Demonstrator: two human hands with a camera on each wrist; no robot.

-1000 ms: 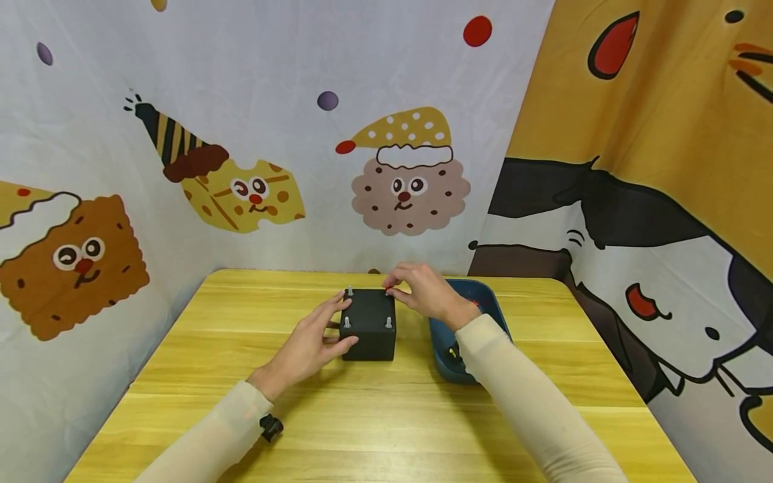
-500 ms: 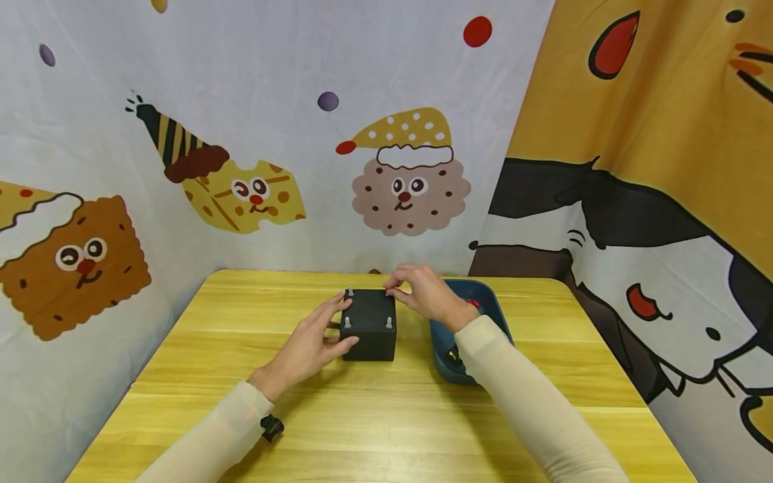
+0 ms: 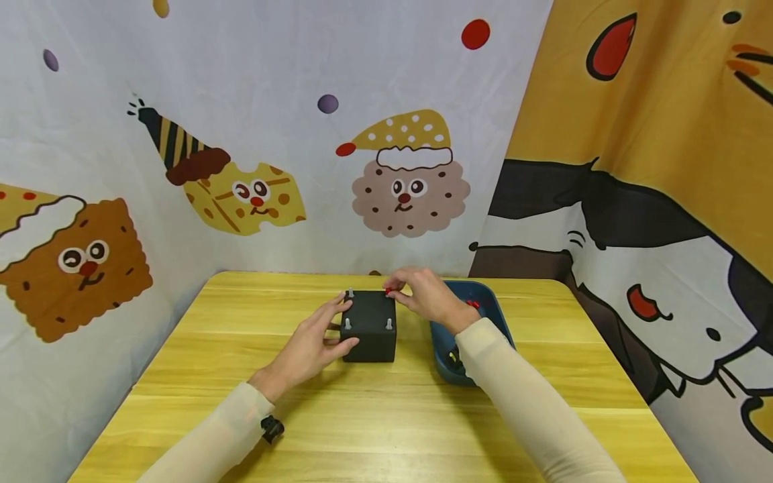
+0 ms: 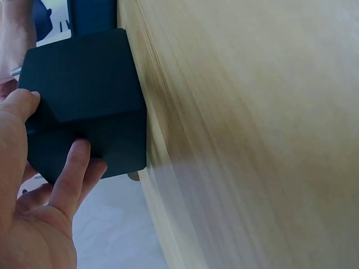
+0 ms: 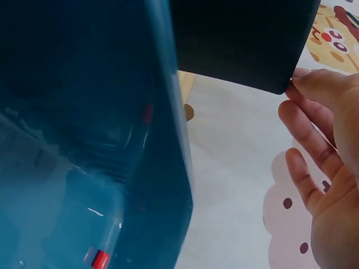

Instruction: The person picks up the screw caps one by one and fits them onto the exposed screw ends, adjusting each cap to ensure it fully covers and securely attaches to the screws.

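A black box (image 3: 368, 315) stands on the table with upright metal bolts at its top corners, among them the front-left bolt (image 3: 347, 324) and the front-right bolt (image 3: 389, 323). My left hand (image 3: 311, 345) grips the box from its left side, thumb on the near face; in the left wrist view several fingers (image 4: 70, 176) lie against its sides. At the far right corner, my right hand (image 3: 423, 293) pinches a small red piece (image 3: 389, 291) at the bolt there, which the fingertips mostly cover. In the right wrist view the red piece is hidden.
Just right of the box sits a blue tray (image 3: 443, 359), partly under my right forearm. Inside it lie a red piece (image 3: 473, 304) and a black-and-yellow item (image 3: 454, 357). A printed curtain (image 3: 272, 100) hangs behind the wooden table (image 3: 374, 422).
My right thumb and fingertips shift slightly at the far right bolt, and more of the red piece shows now. The left hand and the box stay in place.
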